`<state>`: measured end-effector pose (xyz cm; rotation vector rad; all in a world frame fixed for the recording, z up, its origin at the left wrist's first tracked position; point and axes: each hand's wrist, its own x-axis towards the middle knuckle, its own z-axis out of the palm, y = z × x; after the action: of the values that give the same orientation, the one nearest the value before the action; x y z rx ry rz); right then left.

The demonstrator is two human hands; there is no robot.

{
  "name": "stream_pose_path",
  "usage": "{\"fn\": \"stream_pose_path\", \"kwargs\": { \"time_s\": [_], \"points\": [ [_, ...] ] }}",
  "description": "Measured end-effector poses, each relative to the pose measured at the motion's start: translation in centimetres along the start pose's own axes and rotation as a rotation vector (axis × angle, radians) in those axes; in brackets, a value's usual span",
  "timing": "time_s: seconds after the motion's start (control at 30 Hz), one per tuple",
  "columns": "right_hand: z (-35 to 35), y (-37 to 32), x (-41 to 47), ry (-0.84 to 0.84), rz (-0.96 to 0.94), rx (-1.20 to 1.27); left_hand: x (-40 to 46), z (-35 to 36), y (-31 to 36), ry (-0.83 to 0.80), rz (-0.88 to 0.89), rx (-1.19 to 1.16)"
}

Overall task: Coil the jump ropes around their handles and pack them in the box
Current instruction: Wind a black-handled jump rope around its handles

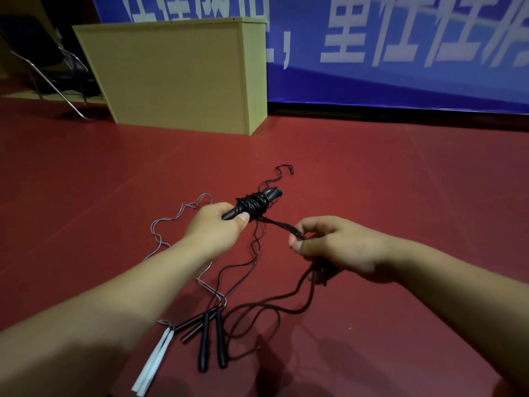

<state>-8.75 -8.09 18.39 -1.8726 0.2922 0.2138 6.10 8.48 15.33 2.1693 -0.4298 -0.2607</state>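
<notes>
Black handles point up-right — left hand clamps them, right hand pinches rope.

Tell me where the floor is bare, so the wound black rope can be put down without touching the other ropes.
Bare red floor lies right of the right hand, up to the blue banner. Another bare patch lies between the left hand and the wooden box. It is crowded below the hands: black handles, white handles and loose cords.
</notes>
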Motion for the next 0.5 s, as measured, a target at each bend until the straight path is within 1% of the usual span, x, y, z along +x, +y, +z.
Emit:
{"fn": "stream_pose_path", "kwargs": {
  "time_s": [0.1, 0.13, 0.2, 0.3, 0.43, 0.5],
  "points": [
    [0.2, -0.3, 0.0, 0.003, 0.022, 0.053, -0.2, -0.5, 0.3, 0.061, 0.057, 0.266],
    [0.2, -0.4, -0.1, 0.014, 0.011, 0.042, -0.4, -0.6, 0.5, 0.083, 0.087, 0.355],
    [0.1, -0.3, 0.0, 0.059, -0.044, -0.020, -0.7, -0.9, 0.8, 0.096, 0.138, 0.452],
    [-0.4, 0.3, 0.2, 0.149, -0.143, -0.140, -1.1, -1.1, 0.8, 0.038, 0.185, 0.529],
    [-1.1, 1.0, 0.8, 0.275, -0.288, -0.489, -1.2, -1.1, 0.7, -0.110, 0.194, 0.626],
    [-1.3, 1.1, 1.0, 0.331, -0.325, -0.602, -1.3, -1.1, 0.9, -0.179, 0.212, 0.651]
  ]
}}
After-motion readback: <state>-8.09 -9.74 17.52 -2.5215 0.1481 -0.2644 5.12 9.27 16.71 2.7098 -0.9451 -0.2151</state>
